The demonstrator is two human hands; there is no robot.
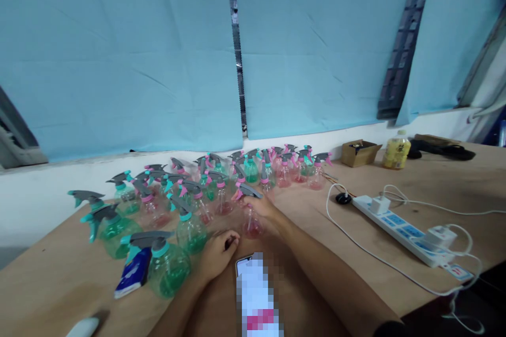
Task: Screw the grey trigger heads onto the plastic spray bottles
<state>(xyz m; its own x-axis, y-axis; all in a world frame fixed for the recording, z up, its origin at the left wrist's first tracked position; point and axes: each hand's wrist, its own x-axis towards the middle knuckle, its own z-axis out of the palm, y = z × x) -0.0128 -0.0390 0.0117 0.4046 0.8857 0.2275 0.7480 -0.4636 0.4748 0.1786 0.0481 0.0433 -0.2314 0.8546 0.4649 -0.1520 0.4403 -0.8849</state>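
Right hand (261, 204) in at the near-middle of the table (308, 224), and we have it closed around the head of a pink-collared spray bottle (252, 225), probably because that narrow top suits the fingers better than the round belly. The bottle is upright; whether its base touches the wood, we can't tell.

Our left hand (219, 254) lies nearer the front edge, fingers curled in, perhaps just resting; anything inside it, we can't make out. Beside it stands a green spray bottle (192, 233), one of a crowd spreading from the left edge along the far edge, bunched, it seems, to stay within reach.

Now the contents: clear bellies, green or pink low down, liquid or tinted plastic we can't say. Towards the far right corner, an open cardboard box (359, 154) holds something dark, and a yellow bottle (396, 152) stands capped alongside.
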